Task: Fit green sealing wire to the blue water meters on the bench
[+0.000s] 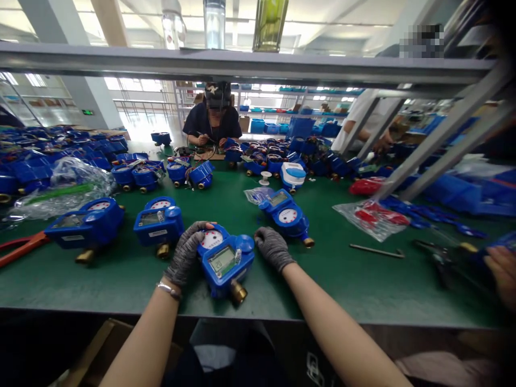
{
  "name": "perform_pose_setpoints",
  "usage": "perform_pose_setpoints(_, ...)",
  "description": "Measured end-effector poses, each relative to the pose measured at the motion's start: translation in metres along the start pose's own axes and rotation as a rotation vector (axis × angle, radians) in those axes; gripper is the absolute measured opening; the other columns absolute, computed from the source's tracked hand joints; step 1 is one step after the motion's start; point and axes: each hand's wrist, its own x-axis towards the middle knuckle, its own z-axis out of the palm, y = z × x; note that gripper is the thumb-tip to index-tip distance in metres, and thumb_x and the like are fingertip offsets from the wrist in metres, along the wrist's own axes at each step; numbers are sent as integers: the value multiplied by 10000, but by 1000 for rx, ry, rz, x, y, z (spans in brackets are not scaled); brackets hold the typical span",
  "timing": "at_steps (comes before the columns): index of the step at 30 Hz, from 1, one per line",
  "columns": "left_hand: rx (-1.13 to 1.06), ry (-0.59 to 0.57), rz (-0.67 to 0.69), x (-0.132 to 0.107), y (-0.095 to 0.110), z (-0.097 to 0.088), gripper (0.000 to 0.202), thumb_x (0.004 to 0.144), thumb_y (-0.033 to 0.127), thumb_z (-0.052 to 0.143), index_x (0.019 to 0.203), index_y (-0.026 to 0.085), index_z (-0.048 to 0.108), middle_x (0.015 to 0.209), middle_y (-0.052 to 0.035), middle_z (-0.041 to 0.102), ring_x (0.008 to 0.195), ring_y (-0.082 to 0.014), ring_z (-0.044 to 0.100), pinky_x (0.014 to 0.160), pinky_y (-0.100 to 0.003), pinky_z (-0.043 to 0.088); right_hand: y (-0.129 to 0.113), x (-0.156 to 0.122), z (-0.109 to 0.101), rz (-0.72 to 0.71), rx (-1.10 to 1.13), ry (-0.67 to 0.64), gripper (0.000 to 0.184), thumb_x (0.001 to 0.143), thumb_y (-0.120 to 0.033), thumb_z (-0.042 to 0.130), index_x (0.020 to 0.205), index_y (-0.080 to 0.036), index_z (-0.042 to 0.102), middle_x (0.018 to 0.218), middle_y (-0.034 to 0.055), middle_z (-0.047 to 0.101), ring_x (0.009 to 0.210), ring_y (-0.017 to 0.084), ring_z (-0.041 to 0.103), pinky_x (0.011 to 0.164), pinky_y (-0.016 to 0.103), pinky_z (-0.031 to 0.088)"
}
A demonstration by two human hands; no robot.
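Note:
A blue water meter (224,262) with a small screen, a white dial and a brass fitting lies near the front edge of the green table (342,274). My left hand (186,252), in a grey knit glove, wraps its fingers over the meter's left side and dial. My right hand (272,248), also gloved, rests curled against the meter's right side. Both hands touch the same meter.
Two more blue meters (159,223) (86,226) lie to the left, another (286,214) just beyond my right hand. A plastic bag of red parts (373,217) and a metal rod (377,251) lie right. Someone's hand (502,271) is at the far right; a person (212,121) sits opposite among several meters.

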Motion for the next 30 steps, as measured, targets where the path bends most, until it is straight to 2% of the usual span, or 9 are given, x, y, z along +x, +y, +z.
perform_pose_setpoints(4,31,44,22,-1,3,4,282,826,394,643,982,161,671,1191,-122,644,1045,-284,600,870,-358,469,-3,-26,-7,-21,81,76,180,915,-212,493,932,-134,655,963,100,662,879,183,598,783,270,444)
perform_pose_setpoints(7,41,76,28,-2,3,7,257,819,384,664,949,163,679,1158,-113,659,1008,-266,608,845,-335,472,-7,-60,-15,-159,365,136,147,930,-263,502,910,-174,618,914,43,648,856,156,597,788,255,466)
perform_pose_setpoints(10,37,86,27,-2,2,8,218,836,354,650,942,166,676,1162,-108,659,1000,-255,607,837,-326,473,-15,-88,-22,-280,570,102,136,926,-273,515,874,-195,613,861,17,622,812,146,591,772,260,479)
perform_pose_setpoints(16,4,85,36,-2,0,7,199,840,338,637,936,168,677,1172,-112,655,1031,-263,600,871,-342,462,-29,-94,-36,-365,483,27,124,904,-212,522,852,-207,634,866,28,617,807,156,575,774,283,491)
perform_pose_setpoints(20,-27,91,68,-4,0,7,220,834,351,641,942,163,682,1156,-129,654,1052,-296,595,900,-387,455,-33,-89,-43,-474,277,71,155,875,-195,530,796,-225,659,851,61,649,773,186,601,727,312,527)
perform_pose_setpoints(23,-64,101,86,-3,-2,6,241,824,373,658,938,163,690,1138,-133,656,1038,-303,596,887,-397,458,-23,-94,-32,-604,169,161,198,873,-200,515,833,-267,697,869,85,686,772,217,645,714,347,563)
perform_pose_setpoints(26,-123,91,93,-3,-4,6,267,817,395,667,946,163,691,1139,-136,651,1005,-294,602,863,-395,468,1,-104,-12,-657,157,263,270,862,-240,552,1081,-322,685,1024,100,704,933,267,670,817,425,578)
perform_pose_setpoints(28,-160,81,99,-2,-6,6,287,801,410,684,937,157,692,1131,-140,651,971,-285,609,845,-389,474,17,-105,-3,-619,216,301,314,833,-276,594,1131,-329,677,1099,104,700,1008,294,665,872,468,570)
perform_pose_setpoints(30,-183,81,112,-1,-7,6,315,780,428,703,922,147,696,1120,-146,652,955,-281,610,841,-389,474,26,-100,-4,-482,359,215,278,793,-323,643,1062,-310,715,1097,94,714,1005,300,677,870,449,582)
